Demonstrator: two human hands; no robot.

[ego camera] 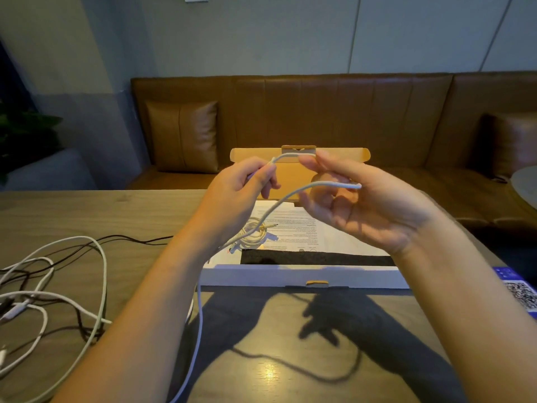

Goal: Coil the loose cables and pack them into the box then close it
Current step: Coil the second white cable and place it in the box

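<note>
You're holding a white cable (293, 199) up over the open box (305, 276), both hands raised. Left hand (241, 196): fingers curled, pinching the cable near its upper bend; the exact contact point is hidden behind the knuckles. Right hand (360, 205): thumb and forefinger pinching the cable's top run, other fingers loosely curled with a loop passing across the palm. The cable's tail is dropping behind your left forearm, reappearing along the worktop (290, 359) and running out of frame at the bottom edge. Inside the box: one coiled cable (254, 235) lying on a printed sheet (319, 228), partly hidden by your left wrist. Box lid (299, 157) is standing open, mostly blocked by your hands. Loose cable tangle (52, 292), white and dark, lying on the worktop at left, cut off by the frame edge. Card with QR code (520, 292) at right, cropped and blurred.
</note>
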